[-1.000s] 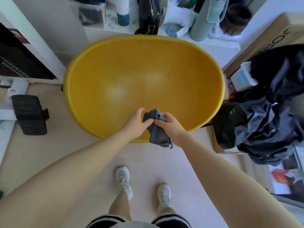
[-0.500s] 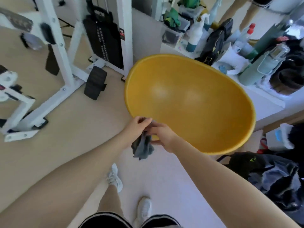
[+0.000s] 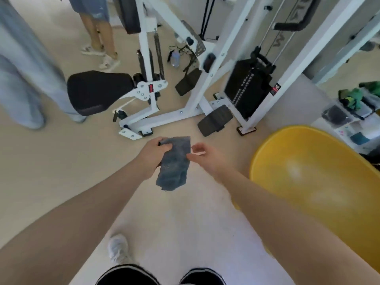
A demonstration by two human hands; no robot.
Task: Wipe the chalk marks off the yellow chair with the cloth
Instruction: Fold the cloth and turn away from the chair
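Observation:
The grey-blue cloth point(image 3: 174, 163) hangs unfolded in the air over the floor, left of the yellow chair point(image 3: 320, 182). My left hand point(image 3: 153, 152) pinches the cloth's top left corner. My right hand point(image 3: 207, 157) sits just right of the cloth with fingers loosely spread; it holds nothing, and its fingertips are near the cloth's right edge. The chair's round yellow shell fills the right side and shows pale smudges inside. Both hands are well away from the chair.
A white weight machine point(image 3: 185, 95) with a black seat point(image 3: 96, 91) and weight stack point(image 3: 246, 89) stands ahead. Two people's legs point(image 3: 96, 36) are at the upper left. Shelves with clutter point(image 3: 353, 112) lie behind the chair. My shoe point(image 3: 118, 248) is below.
My view has swung left, so the chair has shifted to the right. Both hands carried the cloth away from the chair rim. The cloth has opened out, and my right hand has let go.

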